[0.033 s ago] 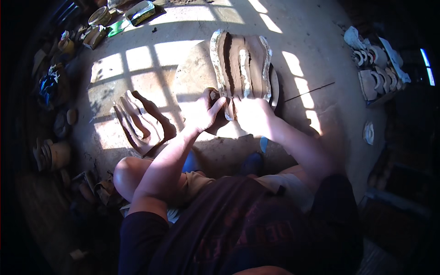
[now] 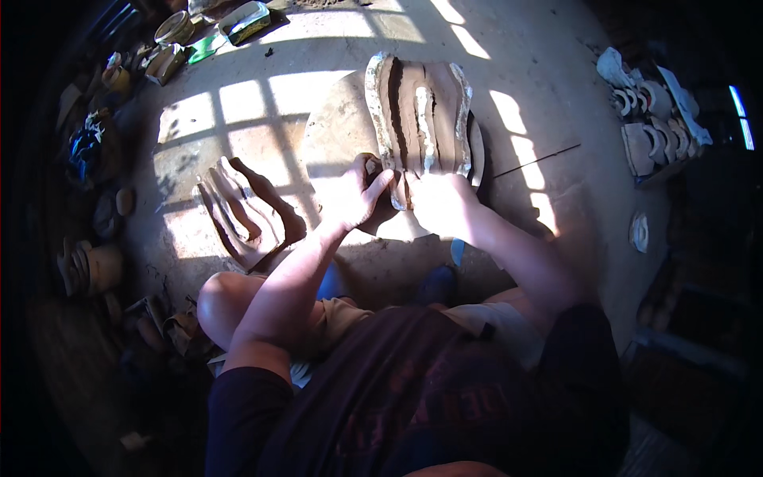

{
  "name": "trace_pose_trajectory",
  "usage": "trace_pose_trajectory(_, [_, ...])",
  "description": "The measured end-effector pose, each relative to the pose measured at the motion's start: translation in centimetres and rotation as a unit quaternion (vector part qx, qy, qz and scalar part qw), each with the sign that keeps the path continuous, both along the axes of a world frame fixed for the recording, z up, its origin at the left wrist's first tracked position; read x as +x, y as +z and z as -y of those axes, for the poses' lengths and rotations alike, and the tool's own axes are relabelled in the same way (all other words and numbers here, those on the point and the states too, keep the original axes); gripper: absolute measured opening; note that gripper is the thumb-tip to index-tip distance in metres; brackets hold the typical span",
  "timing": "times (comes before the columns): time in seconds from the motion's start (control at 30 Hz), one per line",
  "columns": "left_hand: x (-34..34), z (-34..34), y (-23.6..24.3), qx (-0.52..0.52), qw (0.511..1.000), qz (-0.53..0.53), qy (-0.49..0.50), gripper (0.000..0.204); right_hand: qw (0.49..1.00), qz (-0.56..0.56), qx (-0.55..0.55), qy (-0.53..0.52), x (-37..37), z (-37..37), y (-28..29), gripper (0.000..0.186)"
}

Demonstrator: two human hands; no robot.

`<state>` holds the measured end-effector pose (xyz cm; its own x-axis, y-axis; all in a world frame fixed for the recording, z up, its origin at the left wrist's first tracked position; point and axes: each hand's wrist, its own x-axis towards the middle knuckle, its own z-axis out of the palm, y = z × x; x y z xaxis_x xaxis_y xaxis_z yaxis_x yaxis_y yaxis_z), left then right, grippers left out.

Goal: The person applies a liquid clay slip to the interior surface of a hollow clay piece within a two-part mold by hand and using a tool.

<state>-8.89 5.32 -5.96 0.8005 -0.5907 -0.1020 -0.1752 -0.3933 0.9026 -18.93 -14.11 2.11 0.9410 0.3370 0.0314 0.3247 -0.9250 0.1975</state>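
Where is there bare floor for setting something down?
Bare grey floor lies between the wavy brown clay piece and round pale board, and between the thin dark rod and curved tan pieces stacked at right. Crowded: the ridged brown clay form's near end, around both hands.

head view | wide fisheye | faces down | torso [image 2: 429, 374] near | floor [image 2: 548, 79] farther

Gridded sunlight [image 2: 241, 101], overexposed right hand [image 2: 439, 200], dark fisheye edges
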Motion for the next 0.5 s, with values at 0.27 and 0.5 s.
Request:
trace_pose_trajectory(0.27, [-0.3, 1.6, -1.8, -0.038, 0.999, -0.038, -0.003, 0.055, 0.924, -0.266, 0.120, -0.246, 12.6, 4.9, 4.9, 0.059])
trace_pose_trajectory(0.5, [-0.2, 0.6, -2.4, -0.088, 0.996, -0.010, 0.027, 0.049, 0.922, -0.351, 0.072, -0.147, 9.5, 2.6, 5.4, 0.037])
